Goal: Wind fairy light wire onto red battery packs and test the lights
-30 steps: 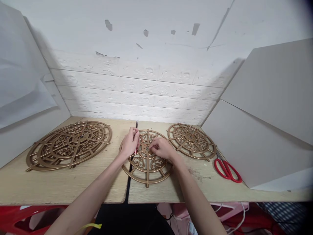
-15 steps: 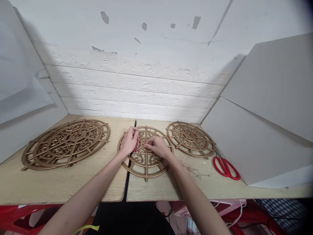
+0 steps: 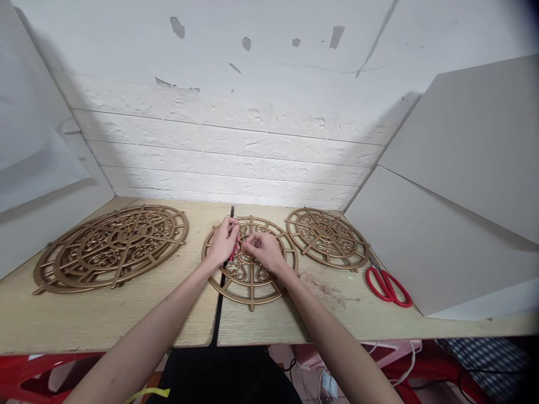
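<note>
A round, gold-coloured openwork disc, with spokes and scrollwork, lies in front of me across the gap between two table boards. Over its upper left part, my left hand is closed around a small red object, mostly hidden by the fingers; I cannot tell its kind. My right hand is in a pinch just above the disc's centre, its fingertips close to the left fingers. A thin strand shows by the right fingertips and appears to be held there.
More gold discs are stacked on the left. Another gold disc lies at the right, touching or nearly touching the middle one. Red-handled scissors lie near the right-hand panel. A white brick-patterned wall closes off the back.
My right hand has moved slightly left, bringing its pinched fingertips closer to my left hand. The left hand stays at the same part of the disc. The view has shifted a little.
</note>
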{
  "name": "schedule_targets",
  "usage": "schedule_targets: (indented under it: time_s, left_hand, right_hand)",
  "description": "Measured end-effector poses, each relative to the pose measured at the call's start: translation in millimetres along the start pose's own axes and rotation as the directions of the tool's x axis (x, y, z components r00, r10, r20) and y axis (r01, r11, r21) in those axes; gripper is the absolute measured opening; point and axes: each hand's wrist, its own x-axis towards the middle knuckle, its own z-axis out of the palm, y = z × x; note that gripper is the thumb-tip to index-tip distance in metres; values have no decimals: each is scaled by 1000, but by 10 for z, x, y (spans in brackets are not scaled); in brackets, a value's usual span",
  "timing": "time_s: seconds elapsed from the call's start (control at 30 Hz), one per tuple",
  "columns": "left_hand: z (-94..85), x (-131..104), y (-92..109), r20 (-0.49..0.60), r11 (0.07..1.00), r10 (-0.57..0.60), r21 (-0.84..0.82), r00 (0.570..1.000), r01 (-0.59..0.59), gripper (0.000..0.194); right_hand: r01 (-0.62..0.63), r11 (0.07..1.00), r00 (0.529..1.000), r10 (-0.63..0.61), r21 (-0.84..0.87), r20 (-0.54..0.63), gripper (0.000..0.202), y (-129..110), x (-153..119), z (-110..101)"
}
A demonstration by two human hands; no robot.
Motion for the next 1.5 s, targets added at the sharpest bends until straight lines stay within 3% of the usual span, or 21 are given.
schedule_targets:
  time_s: [0.3,0.63,1.03,1.5]
  left_hand:
    - [10,-3,-12,-8,1000,1,-27,1000,-1,13]
    - [3,3,-41,8,998,-2,-56,1000,3,18]
    - [1,-6,-35,26,998,-23,-56,999,25,17]
    - [-6,3,-45,40,999,-22,-41,999,24,15]
  right_hand:
    - [125,954,991,-104,273,-88,17,-100,-17,-114]
    - [6,738,1000,12,675,-21,22,-174,-14,-257]
    - [92,599,973,116,796,-199,20,-90,25,-479]
    - [115,675,955,126,729,-268,45,-75,19,-524]
